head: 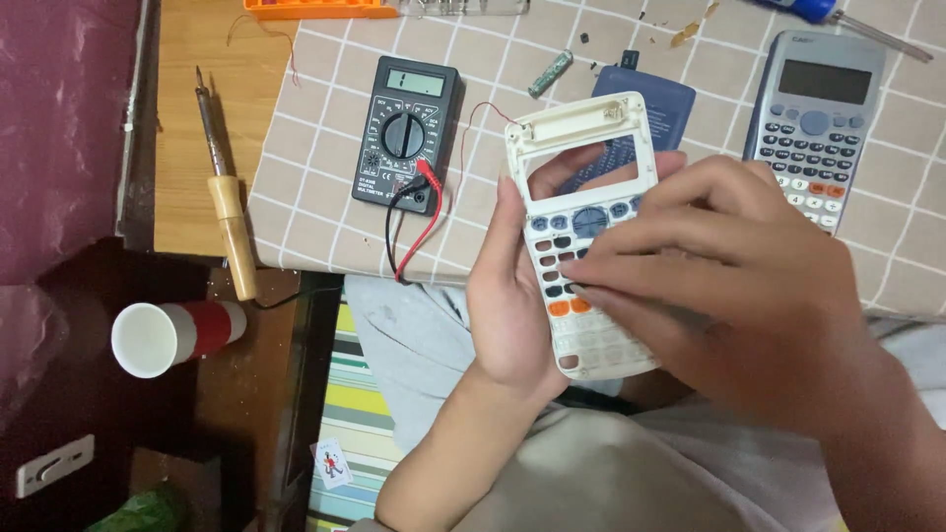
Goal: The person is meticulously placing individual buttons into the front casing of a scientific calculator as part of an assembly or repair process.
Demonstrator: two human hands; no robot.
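Observation:
My left hand (pixel 505 296) grips a white calculator front shell (pixel 576 133) from below and behind, its screen window an empty cut-out. Fingers of that hand show through the window. My right hand (pixel 734 281) lies across the shell's key area, fingertips pressing on the dark and orange rubber keys (pixel 560 286). The shell is held above my lap, at the near edge of the checked tablecloth (pixel 315 187).
A black multimeter (pixel 407 133) with red and black leads lies on the cloth at left. A whole grey calculator (pixel 813 123) and a blue case (pixel 650 99) lie at right. A wooden-handled soldering iron (pixel 227 197) rests on the wooden board. A red-and-white cup (pixel 172 335) lies lower left.

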